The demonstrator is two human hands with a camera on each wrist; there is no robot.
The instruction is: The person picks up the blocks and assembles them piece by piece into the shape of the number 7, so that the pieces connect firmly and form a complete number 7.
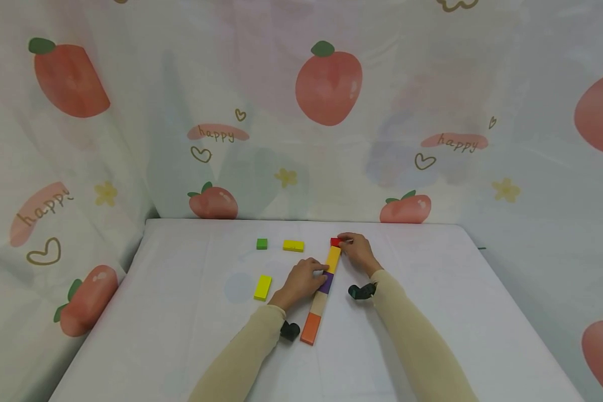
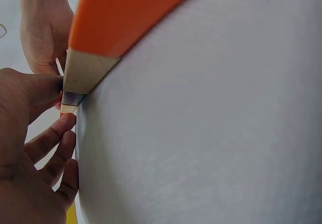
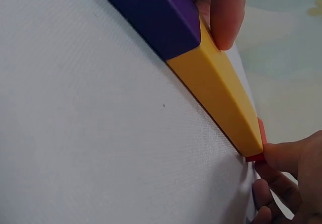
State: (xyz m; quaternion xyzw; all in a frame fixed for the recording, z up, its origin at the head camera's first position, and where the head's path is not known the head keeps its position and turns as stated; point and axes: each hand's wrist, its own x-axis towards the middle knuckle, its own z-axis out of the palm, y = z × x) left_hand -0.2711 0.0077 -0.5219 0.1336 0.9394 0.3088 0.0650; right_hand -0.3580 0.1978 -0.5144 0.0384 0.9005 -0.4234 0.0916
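The right hand (image 1: 360,251) pinches the red block (image 1: 334,242) against the orange-yellow block (image 1: 334,258) at the far end of the row (image 1: 325,286); the left hand (image 1: 301,282), fingers loosely spread, touches the row. The red block looks light, rigid and smooth, best gripped by opposite sides.

The right grip (image 1: 360,251) pinches a red block (image 1: 334,242); the left grip (image 1: 302,279) touches a purple block (image 1: 328,284); left of both, a green block (image 1: 262,244).
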